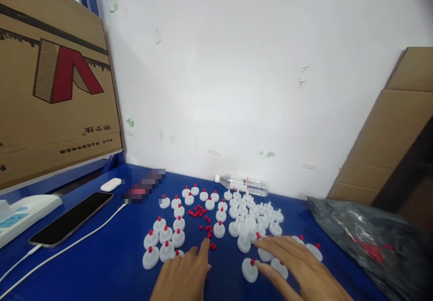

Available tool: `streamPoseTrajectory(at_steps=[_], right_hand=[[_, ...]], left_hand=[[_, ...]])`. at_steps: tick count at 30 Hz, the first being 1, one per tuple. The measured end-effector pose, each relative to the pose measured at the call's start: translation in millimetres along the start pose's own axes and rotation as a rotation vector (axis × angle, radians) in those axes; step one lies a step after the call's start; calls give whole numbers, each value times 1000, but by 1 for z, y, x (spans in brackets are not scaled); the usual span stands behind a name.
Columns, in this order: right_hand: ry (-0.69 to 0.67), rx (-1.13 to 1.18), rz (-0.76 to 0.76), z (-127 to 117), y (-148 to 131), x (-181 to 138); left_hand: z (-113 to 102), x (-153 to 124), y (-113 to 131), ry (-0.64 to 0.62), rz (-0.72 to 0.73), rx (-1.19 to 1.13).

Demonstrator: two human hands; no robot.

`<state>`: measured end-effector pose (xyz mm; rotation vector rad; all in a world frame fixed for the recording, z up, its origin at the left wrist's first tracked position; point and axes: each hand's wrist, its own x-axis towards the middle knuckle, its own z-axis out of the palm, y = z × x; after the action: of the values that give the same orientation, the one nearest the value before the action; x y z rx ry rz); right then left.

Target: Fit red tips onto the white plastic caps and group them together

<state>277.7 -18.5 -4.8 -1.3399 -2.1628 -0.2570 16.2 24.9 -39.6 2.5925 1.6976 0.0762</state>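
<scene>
- Your left hand (184, 274) is nearer the loose tips (209, 235); they lie just ahead and right of its outstretched index finger. I cannot tell whether it pinches one.
- Your right hand (301, 267) holds thumb and index wide apart, thumb just beside the front cap (249, 272) on the table (111, 269).
- That cap sits base down, long axis upright, spout up.
- The loose tips' axes are too small to tell.

Two bare hands, backs upward, apart from each other.
The bare left hand (182, 274) points its index finger forward, other fingers curled; the bare right hand (301, 265) reaches leftward, thumb and forefinger parted.
</scene>
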Motion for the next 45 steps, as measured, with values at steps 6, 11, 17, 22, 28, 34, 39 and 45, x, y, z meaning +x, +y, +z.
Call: streamPoseTrajectory(at_steps=[6,11,17,22,28,34,39,45], right_hand=[[-33,-139,46,9,14,-14],[-114,-171,71,23,16,-18],[-139,-120,89,10,16,-12],[-126,-161,191,7,21,-6],[-340,-198,256,25,25,-13],[-207,-182,227,22,13,-2],[-251,-92,98,20,-11,10],[-304,-85,146,24,-17,10]], left_hand=[[-2,13,15,-52,-43,70],[3,19,17,17,-19,46],[1,24,19,-17,-11,54],[-1,26,21,-78,-11,60],[1,28,22,-103,-3,78],[9,28,20,-87,-11,38],[7,24,20,24,16,-63],[0,14,11,165,77,-151]])
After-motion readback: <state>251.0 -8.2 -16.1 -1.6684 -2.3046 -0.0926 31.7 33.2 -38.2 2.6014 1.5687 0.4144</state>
